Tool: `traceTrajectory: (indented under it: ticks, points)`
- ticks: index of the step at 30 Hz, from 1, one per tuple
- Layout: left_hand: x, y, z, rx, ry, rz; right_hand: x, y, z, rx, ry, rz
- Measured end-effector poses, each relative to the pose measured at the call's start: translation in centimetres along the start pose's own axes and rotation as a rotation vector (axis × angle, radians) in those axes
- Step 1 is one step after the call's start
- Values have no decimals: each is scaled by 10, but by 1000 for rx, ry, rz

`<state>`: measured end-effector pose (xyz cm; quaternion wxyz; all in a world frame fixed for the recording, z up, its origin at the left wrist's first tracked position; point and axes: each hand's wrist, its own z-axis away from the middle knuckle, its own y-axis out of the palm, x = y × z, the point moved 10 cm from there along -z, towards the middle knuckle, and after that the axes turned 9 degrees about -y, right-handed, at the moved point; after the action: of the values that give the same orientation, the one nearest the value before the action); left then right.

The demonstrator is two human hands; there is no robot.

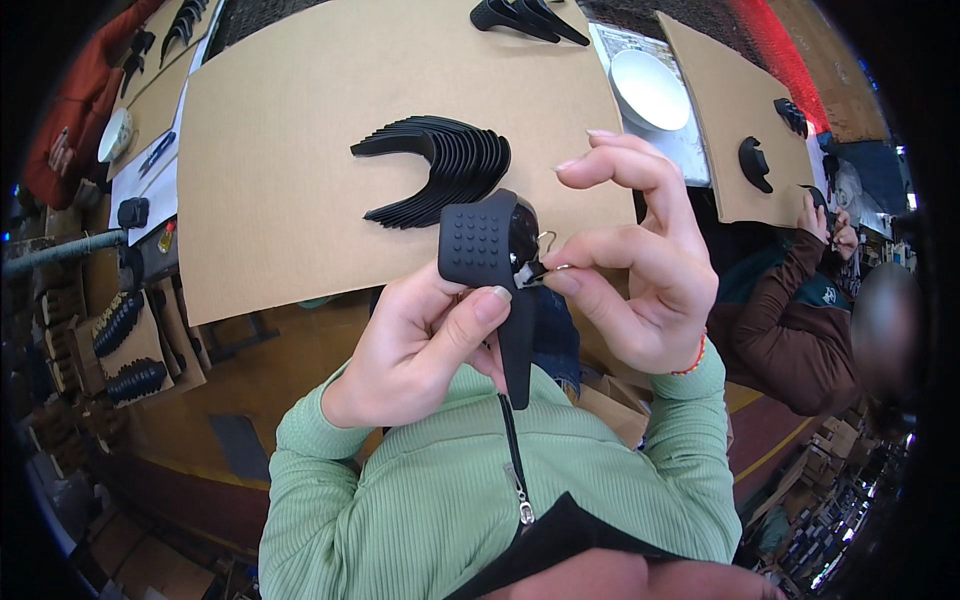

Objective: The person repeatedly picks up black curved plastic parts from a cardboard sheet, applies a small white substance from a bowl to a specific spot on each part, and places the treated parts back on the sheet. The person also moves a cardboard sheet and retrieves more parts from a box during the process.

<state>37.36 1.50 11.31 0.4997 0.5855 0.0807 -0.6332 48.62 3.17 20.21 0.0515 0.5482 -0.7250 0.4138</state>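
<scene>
In my left hand (425, 340) is a black plastic part (475, 245) with a studded square pad, a glossy rounded side and a long tapering tail that points down toward me. My left thumb presses on it just below the pad. My right hand (640, 260) pinches a thin bent metal wire (548, 243) between thumb and forefinger, right against the glossy side of the part; its other fingers are raised. A small pale piece (525, 277) shows at that spot, too small to name. Beyond my hands, a nested stack of curved black pieces (465, 165) lies on the cardboard.
A brown cardboard sheet (270, 130) covers the table. More black parts (525, 18) lie at its far edge. A white bowl (650, 90) stands to the right, near a second cardboard sheet (725, 120). A co-worker in brown sleeves (775, 320) sits at right; a red sleeve (75, 130) shows at left.
</scene>
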Motion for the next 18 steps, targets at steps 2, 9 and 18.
traceTrajectory:
  ticks: [2, 9, 18]
  points:
    - [1, -1, 0, -4, -2, 22, 0, 0, 0, 0, -7, 12]
    - [2, -3, -1, -47, -6, 76, 3, 2, 3, 50, -6, 54]
    - [2, -5, -2, -81, -8, 124, 9, -2, 6, -3, -27, 87]
